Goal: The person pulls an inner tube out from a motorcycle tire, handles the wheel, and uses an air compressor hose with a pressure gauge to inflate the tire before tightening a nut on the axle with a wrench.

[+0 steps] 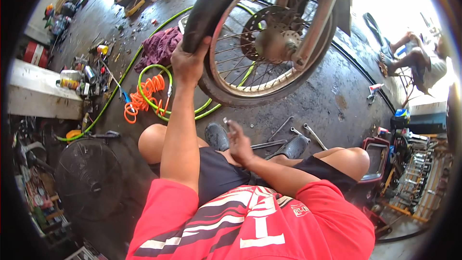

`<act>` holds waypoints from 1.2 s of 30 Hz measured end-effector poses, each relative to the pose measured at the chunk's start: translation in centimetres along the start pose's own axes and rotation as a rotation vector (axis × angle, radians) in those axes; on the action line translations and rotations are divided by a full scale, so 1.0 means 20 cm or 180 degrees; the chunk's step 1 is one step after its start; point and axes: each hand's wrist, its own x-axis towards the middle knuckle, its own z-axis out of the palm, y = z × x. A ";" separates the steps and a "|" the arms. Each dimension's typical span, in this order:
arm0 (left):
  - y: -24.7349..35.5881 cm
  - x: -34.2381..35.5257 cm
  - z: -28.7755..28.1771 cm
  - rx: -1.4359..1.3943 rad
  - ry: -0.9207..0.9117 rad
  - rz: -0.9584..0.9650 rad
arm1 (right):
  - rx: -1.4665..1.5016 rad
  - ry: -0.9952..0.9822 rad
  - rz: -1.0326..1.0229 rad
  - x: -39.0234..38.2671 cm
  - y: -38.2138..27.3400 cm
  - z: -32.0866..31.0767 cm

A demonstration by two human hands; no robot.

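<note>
My left hand [187, 63] is closed round the left side of a motorcycle's front tyre [195, 29]. The spoked wheel carries a perforated brake disc [251, 36], and a fork leg [317, 31] runs down to its hub. Below the wheel, between my knees, my right hand [239, 145] is slightly blurred. A small shiny metal piece [225, 121] shows at its fingertips, apparently pinched there; its exact kind is unclear. Several wrenches lie on the floor by my shoes, among them an open wrench [315, 137] and a longer one [269, 143]. A small nut [251, 125] lies nearby.
A green hose [119, 84] and an orange coiled air hose [144, 97] lie left of the wheel, beside a purple cloth [161, 48]. A black fan [89, 178] stands at lower left. Sockets and tools [423, 173] fill the right side. Another person [423, 62] sits at far right.
</note>
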 end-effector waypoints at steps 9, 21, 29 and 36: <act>0.04 -0.01 -0.01 0.0356 0.0027 -0.0026 | 0.0247 -0.1993 0.0402 0.94 -0.16 -0.60; 0.03 -0.02 0.01 0.0301 -0.0007 -0.0022 | -0.0256 -0.3500 0.0436 1.14 -0.08 -0.54; 0.05 -0.02 -0.05 0.0519 -0.0007 -0.0031 | -0.0491 -0.1657 0.0886 0.68 -0.23 -0.34; 0.28 0.13 0.06 0.0565 -0.0303 0.0217 | 0.0450 0.1131 0.0844 0.37 -0.32 0.24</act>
